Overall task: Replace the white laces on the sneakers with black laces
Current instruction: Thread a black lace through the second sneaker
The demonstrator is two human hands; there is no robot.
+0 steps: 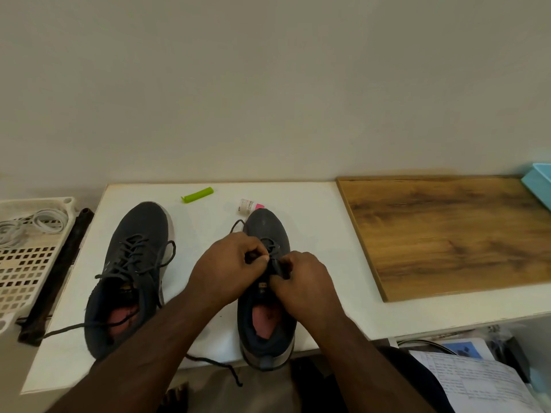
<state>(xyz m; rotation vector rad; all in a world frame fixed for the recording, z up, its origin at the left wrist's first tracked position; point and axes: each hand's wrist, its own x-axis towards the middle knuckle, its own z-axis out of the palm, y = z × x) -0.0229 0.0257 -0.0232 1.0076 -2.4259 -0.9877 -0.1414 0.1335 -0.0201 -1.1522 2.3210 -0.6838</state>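
Both hands, left hand (231,263) and right hand (301,278), pinch the black lace (275,265) over the right sneaker (267,293) tongue, likely threading upper eyelets; left sneaker (131,275) looks laced, white laces (44,220) binned in basket (29,263).

bare white table (205,231) lies between the left sneaker (134,263) and right sneaker (265,308). a green clip (197,194) and small bottle (247,205) block the far edge; the wooden board (447,231) offers room.
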